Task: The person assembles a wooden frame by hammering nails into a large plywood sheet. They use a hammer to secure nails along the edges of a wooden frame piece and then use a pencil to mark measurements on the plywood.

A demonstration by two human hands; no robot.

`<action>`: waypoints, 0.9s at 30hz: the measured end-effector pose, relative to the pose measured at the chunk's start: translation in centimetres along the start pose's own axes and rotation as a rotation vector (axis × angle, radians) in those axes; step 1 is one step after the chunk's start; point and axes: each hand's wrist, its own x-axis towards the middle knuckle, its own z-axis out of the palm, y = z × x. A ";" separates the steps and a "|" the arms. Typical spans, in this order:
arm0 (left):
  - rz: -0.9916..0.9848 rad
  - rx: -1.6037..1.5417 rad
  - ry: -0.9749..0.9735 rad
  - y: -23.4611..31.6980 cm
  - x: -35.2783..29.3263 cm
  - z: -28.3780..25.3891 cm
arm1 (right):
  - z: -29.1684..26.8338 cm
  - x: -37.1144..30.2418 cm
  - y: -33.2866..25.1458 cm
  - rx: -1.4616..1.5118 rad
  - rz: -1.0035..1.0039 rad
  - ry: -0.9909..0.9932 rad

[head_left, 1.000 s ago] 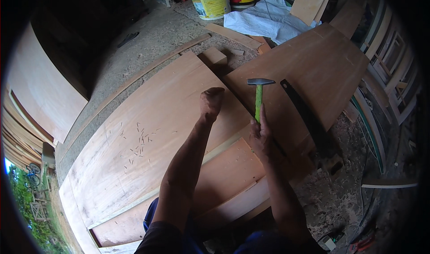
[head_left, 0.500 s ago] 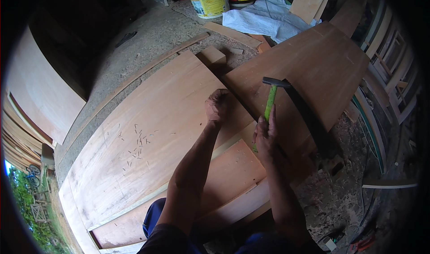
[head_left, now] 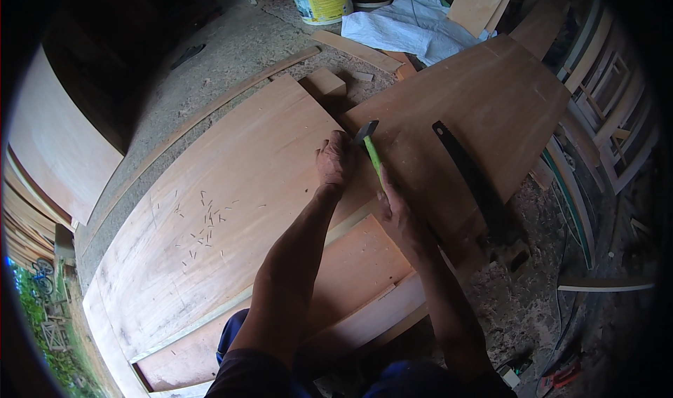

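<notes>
My right hand is wrapped round the green handle of a hammer. The hammer's dark head is beside the fingertips of my left hand. Those fingers are pinched together at the right edge of a large plywood panel; whatever they hold is too small or hidden to make out. Several small nails lie scattered over the panel's left part. At its near side a wooden frame strip borders a reddish recessed panel.
A handsaw lies on a second plywood sheet at the right. Behind the panel are a wood block, a white sack and a yellow-and-white bucket. Stacked boards lean at the left, and wooden frames at the far right.
The hammer has swung left and down, its head now close to my left hand. My left hand stays pinched near the panel edge. The whole view has shifted slightly.
</notes>
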 end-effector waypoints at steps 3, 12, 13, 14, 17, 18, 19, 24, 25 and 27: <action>-0.015 0.020 -0.011 0.3 0.1 0.0 | -0.8 0.1 -1.0 -0.058 -0.057 0.020; -0.030 -0.035 0.006 -0.9 0.0 0.3 | -1.0 1.1 -2.4 -0.095 -0.002 -0.013; -0.005 -0.027 0.012 -0.7 0.1 0.4 | -0.9 1.3 -1.3 -0.066 0.013 -0.025; 0.020 -0.020 0.019 -0.4 0.2 0.6 | -0.8 1.5 -0.1 -0.038 0.027 -0.037; 0.006 0.002 0.021 -1.1 0.2 0.1 | -1.1 1.9 -2.6 -0.098 0.003 -0.025; -0.027 -0.007 -0.004 -0.9 0.0 0.1 | -1.2 1.8 -3.0 -0.102 0.055 -0.056; -0.059 -0.017 -0.029 -0.7 0.0 0.2 | -1.4 1.8 -3.4 -0.109 0.106 -0.084; 0.042 -0.107 -0.019 -0.3 0.4 0.2 | -2.0 1.7 -1.3 -0.050 -0.029 -0.026; 0.034 -0.116 -0.004 -1.0 0.2 -0.2 | -2.0 2.0 -3.4 -0.046 -0.124 0.129; 0.031 -0.097 0.029 -1.9 -0.1 -0.5 | -1.7 1.9 -6.4 -0.038 -0.235 0.347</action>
